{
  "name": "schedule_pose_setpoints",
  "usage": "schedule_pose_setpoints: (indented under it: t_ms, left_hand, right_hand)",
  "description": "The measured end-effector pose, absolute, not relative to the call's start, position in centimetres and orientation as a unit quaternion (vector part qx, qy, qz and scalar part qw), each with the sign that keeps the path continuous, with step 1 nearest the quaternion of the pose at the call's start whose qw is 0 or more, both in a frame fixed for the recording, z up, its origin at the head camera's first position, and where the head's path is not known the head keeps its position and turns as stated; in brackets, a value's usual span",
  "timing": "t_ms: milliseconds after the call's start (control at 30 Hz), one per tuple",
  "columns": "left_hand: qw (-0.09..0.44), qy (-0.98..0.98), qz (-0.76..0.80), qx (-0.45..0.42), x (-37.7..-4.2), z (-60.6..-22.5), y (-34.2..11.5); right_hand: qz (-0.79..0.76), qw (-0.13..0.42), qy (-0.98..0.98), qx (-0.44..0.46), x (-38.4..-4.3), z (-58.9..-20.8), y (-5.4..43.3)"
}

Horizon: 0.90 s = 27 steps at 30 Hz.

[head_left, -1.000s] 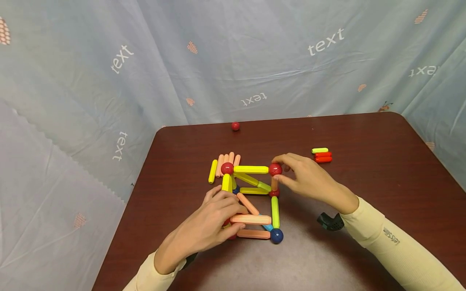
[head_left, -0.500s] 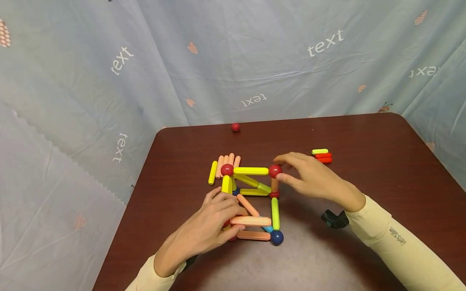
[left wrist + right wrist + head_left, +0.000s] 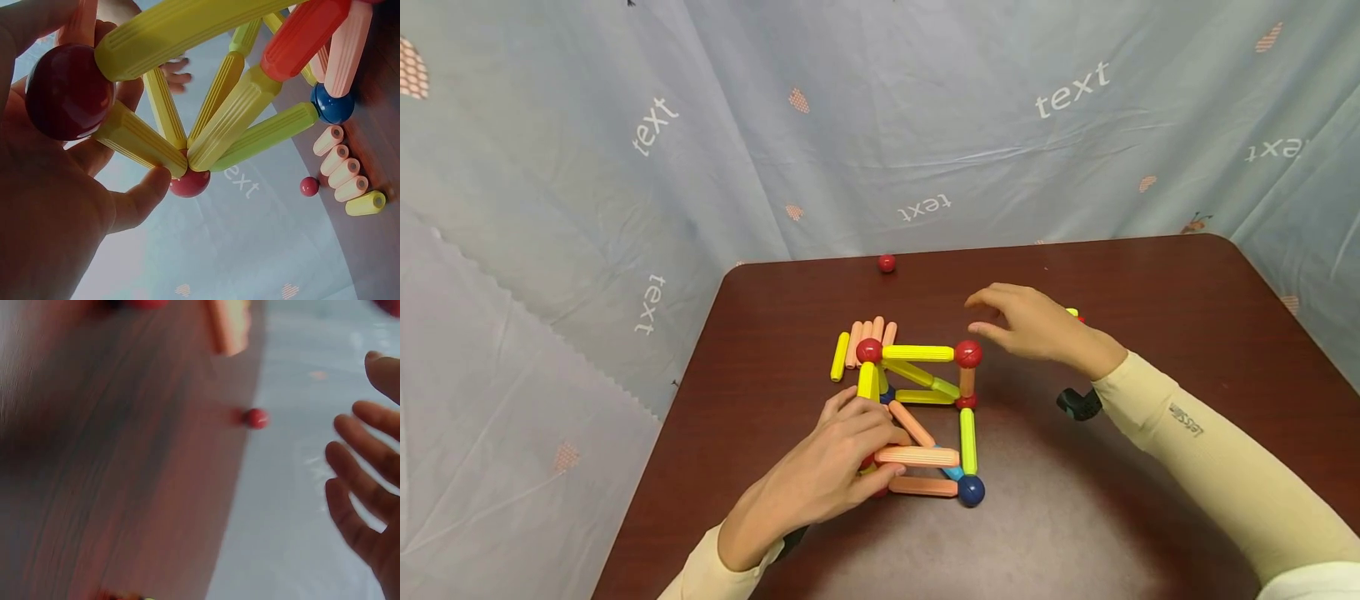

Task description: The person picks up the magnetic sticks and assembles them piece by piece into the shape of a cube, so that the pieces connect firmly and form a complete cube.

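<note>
A frame of magnetic building sticks and balls (image 3: 917,353) stands on the table, its yellow, pink and green sticks joined by red and dark blue balls. My left hand (image 3: 827,458) grips its near left corner. In the left wrist view, the thumb presses a yellow stick (image 3: 140,140) beside a red ball (image 3: 70,92), with the fingers curled behind. A pink stick (image 3: 917,456) juts right from that corner, its right end above a dark blue ball (image 3: 971,490). My right hand (image 3: 1037,325) hovers apart from the far right red ball (image 3: 967,354), fingers loosely bent and holding nothing.
Several loose pink sticks (image 3: 867,332) and one yellow stick (image 3: 839,357) lie behind the frame at left. A single red ball (image 3: 887,263) sits near the table's back edge. Short sticks (image 3: 1072,312) on the right are mostly hidden by my right hand. A curtain hangs behind.
My right hand has let go of the far right red ball and moved up and away from it. The left hand keeps its grip, and the frame stays in place.
</note>
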<state>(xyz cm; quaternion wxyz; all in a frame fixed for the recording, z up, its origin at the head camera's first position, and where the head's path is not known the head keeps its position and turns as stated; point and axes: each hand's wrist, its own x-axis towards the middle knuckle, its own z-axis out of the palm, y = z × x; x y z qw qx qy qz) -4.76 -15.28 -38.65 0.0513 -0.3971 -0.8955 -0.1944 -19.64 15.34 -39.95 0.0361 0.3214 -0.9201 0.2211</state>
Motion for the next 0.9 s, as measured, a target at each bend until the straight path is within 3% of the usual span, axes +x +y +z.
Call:
schedule_pose_setpoints:
  t_ms: [300, 600, 900]
  left_hand:
    - [0.049, -0.895, -0.194, -0.399, -4.7, -38.7, -15.3]
    - [0.057, -0.893, -0.192, -0.403, -4.7, -38.7, -15.6]
    - [0.053, -0.890, -0.198, -0.407, -4.8, -38.9, -15.6]
  right_hand:
    - [0.130, 0.005, -0.901, 0.413, -23.5, -42.3, 11.6]
    - [-0.008, 0.015, -0.878, 0.479, -25.2, -44.4, 7.8]
    - [-0.012, 0.032, -0.855, 0.518, -26.8, -45.3, 6.5]
